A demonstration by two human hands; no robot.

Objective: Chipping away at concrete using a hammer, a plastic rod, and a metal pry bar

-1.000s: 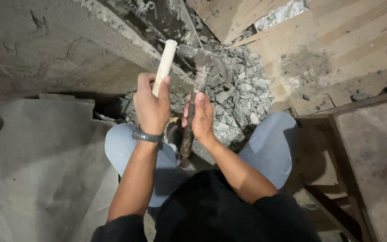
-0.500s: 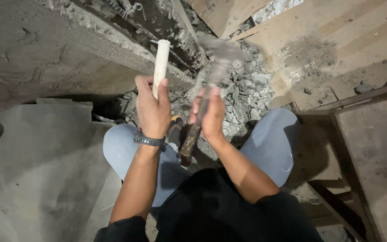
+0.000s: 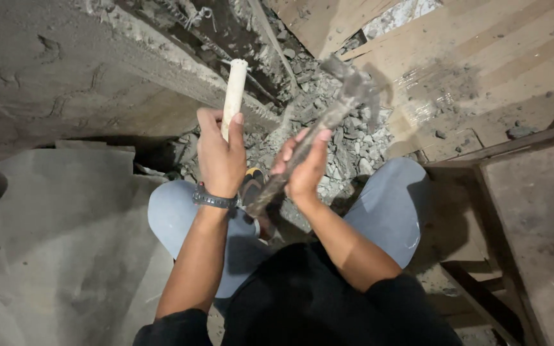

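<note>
head view: left hand [image 3: 220, 160] clenches one white pipe [image 3: 233, 93]; right hand [image 3: 304, 168] clenches one hammer [image 3: 328, 122].

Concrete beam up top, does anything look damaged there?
Yes. The grey concrete beam is chipped open along its edge, baring rusty steel rebar, and broken grey rubble lies below it.

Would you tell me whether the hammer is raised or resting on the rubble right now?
Raised. The right hand grips the hammer with its blurred head up over the rubble, beside the pale rod in the left hand.
</note>
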